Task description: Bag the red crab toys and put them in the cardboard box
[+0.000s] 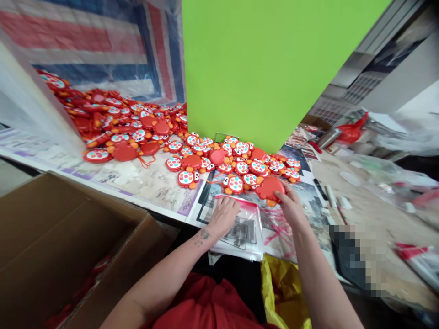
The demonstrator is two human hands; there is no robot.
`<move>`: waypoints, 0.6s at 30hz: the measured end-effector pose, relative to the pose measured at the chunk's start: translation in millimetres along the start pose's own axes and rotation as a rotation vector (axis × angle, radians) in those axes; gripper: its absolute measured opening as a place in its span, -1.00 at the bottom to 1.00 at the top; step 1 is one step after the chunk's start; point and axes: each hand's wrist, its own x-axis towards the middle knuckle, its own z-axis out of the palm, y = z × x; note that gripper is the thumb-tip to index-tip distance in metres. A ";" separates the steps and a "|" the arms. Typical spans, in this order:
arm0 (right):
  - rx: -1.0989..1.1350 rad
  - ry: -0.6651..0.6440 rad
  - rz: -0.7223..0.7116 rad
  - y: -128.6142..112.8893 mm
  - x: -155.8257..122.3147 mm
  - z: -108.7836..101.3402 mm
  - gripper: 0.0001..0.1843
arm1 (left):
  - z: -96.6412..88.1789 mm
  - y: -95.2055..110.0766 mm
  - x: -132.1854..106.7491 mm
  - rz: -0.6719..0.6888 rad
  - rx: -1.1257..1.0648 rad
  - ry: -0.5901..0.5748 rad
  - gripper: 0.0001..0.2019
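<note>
My left hand point(224, 214) lies palm down on a stack of clear plastic zip bags point(244, 235) with a pink seal strip, at the table's near edge; its fingers curl at the top bag's mouth. My right hand point(291, 205) grips the edge of a red crab-shaped toy point(270, 188) lying face down just beyond the bags. Behind both hands spreads a big heap of red-orange crab toys point(192, 151) with dotted white faces.
An open cardboard box point(65, 246) stands at the lower left below the table edge. A bright green panel point(260, 68) rises behind the heap. A yellow bag point(284, 292) hangs by my lap. Pens, wrappers and a red bag point(350, 132) clutter the right side.
</note>
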 end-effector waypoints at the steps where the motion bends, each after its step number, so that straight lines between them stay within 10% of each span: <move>1: 0.052 -0.045 0.016 -5.4 -5.7 -1.5 -0.32 | 1.7 -0.7 -0.9 -0.020 -0.050 0.021 -0.82; 8: 0.251 -0.230 0.077 -22.5 -27.8 25.8 -0.36 | 2.8 -2.4 -4.1 0.049 -0.114 0.036 -0.73; 18: -0.163 -0.359 0.029 -11.7 -24.5 74.1 -0.49 | 6.7 -6.1 -8.4 0.095 -0.084 0.266 -0.81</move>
